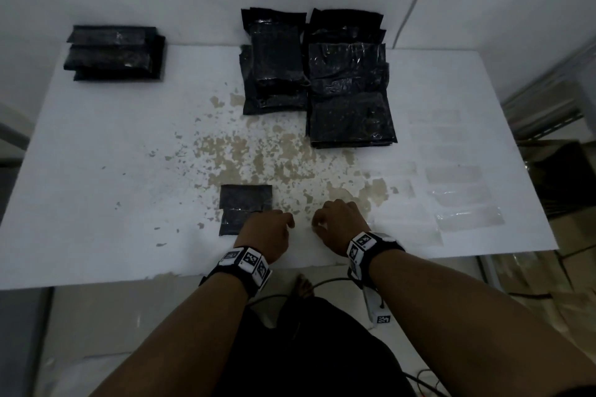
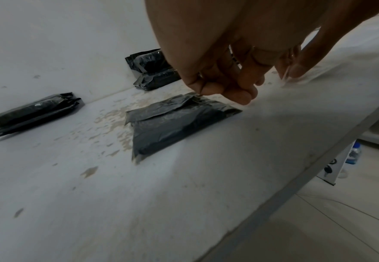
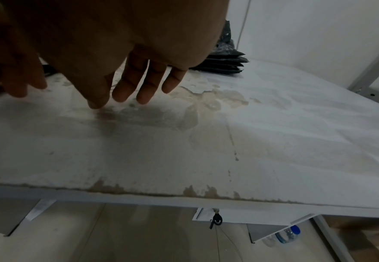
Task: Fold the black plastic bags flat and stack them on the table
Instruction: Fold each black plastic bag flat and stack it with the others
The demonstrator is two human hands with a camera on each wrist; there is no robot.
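Chipped white table (image 1: 96,171): hands (image 1: 301,226) loosely curled beside crinkly folded black bag (image 1: 245,203).

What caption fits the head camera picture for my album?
Two hands, left and right, hover at a white table beside one folded black bag, with more stacks behind.

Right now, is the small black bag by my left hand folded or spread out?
Folded: the small black bag lies flat as a compact rectangle with a flap creased over its top.

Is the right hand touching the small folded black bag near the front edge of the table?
Apart. In the head view the right hand is to the right of the folded black bag, with the left hand and bare table between them.
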